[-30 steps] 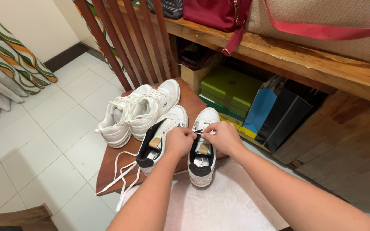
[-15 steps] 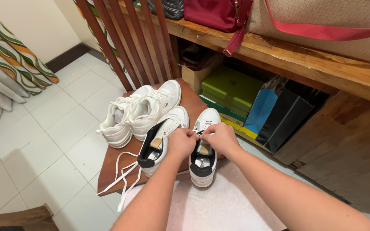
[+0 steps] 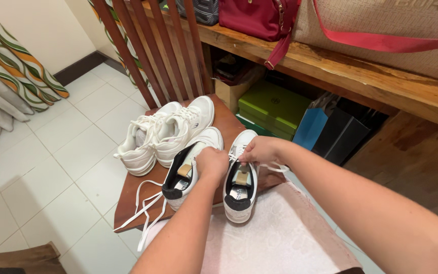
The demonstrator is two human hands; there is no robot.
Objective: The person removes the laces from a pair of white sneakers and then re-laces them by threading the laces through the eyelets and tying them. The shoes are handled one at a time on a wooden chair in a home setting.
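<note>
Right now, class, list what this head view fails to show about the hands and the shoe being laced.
- Fingertips of the left hand and right hand: curled under, hidden by the knuckles.
- Eyelets and lace path on the black-heeled shoe: covered by both hands.
- Print on its insole: too small to read.
- Red bag on the wooden shelf: cut off by the top edge.

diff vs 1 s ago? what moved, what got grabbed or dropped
Right hand slid up the right sneaker toward its toe, still pinching the white lace, which now trails in a loop to the right. Left hand stayed at the tongue, fingers closed on the lace there. Nothing let go. The left sneaker, the white pair behind and the chair stayed put.
</note>
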